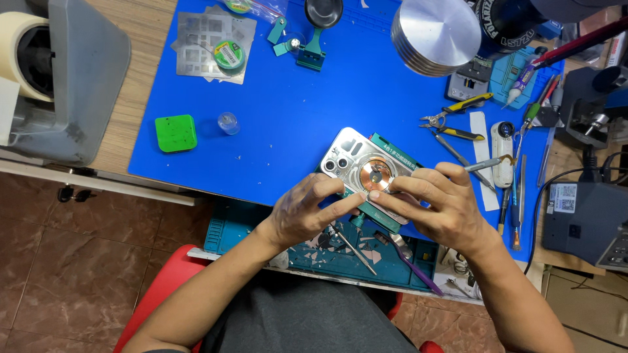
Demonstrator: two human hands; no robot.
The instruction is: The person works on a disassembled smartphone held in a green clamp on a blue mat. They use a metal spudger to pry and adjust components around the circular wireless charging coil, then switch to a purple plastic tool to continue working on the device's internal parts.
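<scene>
A silver phone back housing [356, 162] with camera holes and a copper coil ring lies in a green clamp fixture [392, 151] on the blue mat [288, 111]. My left hand [306, 212] rests on the housing's near edge, its fingers pressing down beside the coil. From the right, my right hand [438, 202] meets it, fingertips on the housing, with thin metal tweezers [487, 163] held between thumb and finger. Both hands cover the lower half of the housing.
Pliers with yellow handles [454, 114], several tools and a glue tube lie at the right. A green square pad [175, 133] and a small clear cap [228, 122] sit at the left. Stencil sheets [209, 42] lie far back. A teal tray [366, 255] holds scraps and screwdrivers.
</scene>
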